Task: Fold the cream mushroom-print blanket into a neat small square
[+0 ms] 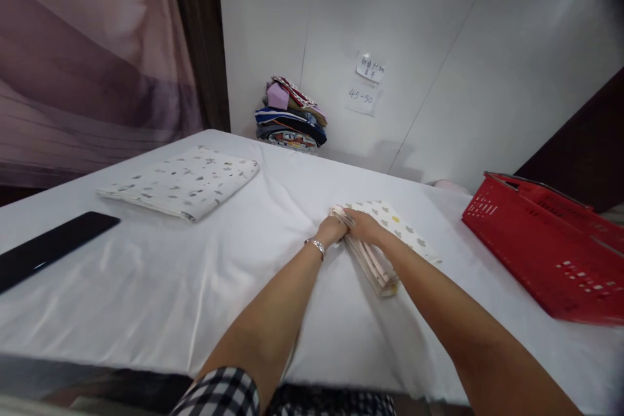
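Note:
Both my hands meet at the near-left edge of a pale folded cloth (375,266), whose several layers hang in pleats toward me. My left hand (332,229), with a bracelet at its wrist, is closed on the cloth's upper end. Just right of it, my right hand (363,226) grips the same folds, its fingers partly hidden. Behind and right of the hands, a flat part of white fabric with grey and yellow prints (400,224) spreads over the table. Whether it is one piece with the pleated cloth, I cannot tell.
A folded white cloth with grey prints (190,179) lies on the left of the white-covered table (244,292). Nearer the left edge is a flat black object (53,244). A red basket (541,247) stands at the right. Folded textiles (291,118) are stacked against the wall behind.

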Demonstrator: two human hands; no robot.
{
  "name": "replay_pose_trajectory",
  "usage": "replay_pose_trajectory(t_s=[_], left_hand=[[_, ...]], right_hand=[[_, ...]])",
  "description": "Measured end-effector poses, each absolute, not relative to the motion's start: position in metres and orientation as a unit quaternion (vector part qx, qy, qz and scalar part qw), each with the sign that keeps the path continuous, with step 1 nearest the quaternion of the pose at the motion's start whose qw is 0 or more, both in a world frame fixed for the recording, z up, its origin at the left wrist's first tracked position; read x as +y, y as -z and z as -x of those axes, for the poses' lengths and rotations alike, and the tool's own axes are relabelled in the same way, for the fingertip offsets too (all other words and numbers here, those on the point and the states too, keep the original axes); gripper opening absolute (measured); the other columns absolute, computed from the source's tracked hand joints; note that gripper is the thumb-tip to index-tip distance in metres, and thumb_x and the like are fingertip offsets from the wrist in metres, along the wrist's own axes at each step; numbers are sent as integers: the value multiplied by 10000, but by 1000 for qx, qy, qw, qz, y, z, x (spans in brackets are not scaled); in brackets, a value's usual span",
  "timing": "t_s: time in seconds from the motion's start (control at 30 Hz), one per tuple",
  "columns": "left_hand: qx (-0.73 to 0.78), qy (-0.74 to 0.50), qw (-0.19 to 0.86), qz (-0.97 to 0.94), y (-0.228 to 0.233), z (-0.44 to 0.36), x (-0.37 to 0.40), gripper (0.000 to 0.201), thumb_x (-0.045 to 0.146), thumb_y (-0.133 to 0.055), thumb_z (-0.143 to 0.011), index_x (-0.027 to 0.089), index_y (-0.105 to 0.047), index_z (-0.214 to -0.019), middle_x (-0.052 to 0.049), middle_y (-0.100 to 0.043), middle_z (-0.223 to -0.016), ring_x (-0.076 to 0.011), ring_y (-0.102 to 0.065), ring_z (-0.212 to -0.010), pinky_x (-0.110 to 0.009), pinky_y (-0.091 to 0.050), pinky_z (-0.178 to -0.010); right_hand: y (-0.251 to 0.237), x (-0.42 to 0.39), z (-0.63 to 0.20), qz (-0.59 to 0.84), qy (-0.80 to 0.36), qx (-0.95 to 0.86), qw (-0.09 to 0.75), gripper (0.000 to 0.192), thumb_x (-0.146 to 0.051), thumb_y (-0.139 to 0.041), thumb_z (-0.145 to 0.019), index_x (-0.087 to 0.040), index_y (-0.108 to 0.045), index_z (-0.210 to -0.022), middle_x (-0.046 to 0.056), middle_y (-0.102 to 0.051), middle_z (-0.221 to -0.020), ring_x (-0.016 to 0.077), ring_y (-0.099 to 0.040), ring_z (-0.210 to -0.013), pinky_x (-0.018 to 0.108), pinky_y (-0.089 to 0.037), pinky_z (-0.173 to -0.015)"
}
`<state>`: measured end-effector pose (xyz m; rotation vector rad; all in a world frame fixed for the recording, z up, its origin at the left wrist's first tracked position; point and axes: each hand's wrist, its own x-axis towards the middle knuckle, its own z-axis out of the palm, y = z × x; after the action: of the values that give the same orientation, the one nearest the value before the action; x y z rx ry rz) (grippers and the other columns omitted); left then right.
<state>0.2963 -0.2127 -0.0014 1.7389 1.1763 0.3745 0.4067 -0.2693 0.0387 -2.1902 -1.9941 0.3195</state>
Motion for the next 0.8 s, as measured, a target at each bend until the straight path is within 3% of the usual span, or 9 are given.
replay_pose_trajectory(t_s=[0.13, 0.27, 0.53, 0.8], left_hand=[[485, -143, 510, -696, 0, -297, -213, 114, 192, -565, -673, 139, -536, -577, -51, -543, -512, -156, -557, -546, -237, -393, -505], [486, -148, 541, -670, -3, -294, -215, 140, 195, -542, -688, 158, -491, -564, 20, -438, -422, -103, -442, -413, -214, -330, -420], [481, -151, 580, -639, -13, -291, -235, 242, 254, -567, -709, 172, -430, -527, 50, -377, -401, -68, -343, -374, -202, -246, -373], [481, -161, 567, -649, -5, -309, -261, 158, 205, -639, -627, 152, -500, -574, 44, -434, -418, -90, -422, -408, -207, -273, -385]], right_hand=[[-44, -291, -393, 755, -72, -652, 11, 788, -98, -534, -679, -211, -276, -1415, 143, -506, -1255, 269, -486, -1124, 331, -388, -866], [-49, -319, -392, 774, -68, -630, -5, 825, -63, -504, -685, -272, -220, -1431, 111, -520, -1224, 259, -495, -1108, 310, -393, -821], [-54, -350, -410, 780, -109, -609, 95, 768, -48, -471, -680, -239, -310, -1405, 65, -528, -1286, 223, -487, -1157, 305, -383, -921], [-45, -347, -419, 774, -133, -598, 163, 754, -66, -504, -652, -211, -371, -1380, 61, -547, -1271, 205, -531, -1103, 275, -415, -888]])
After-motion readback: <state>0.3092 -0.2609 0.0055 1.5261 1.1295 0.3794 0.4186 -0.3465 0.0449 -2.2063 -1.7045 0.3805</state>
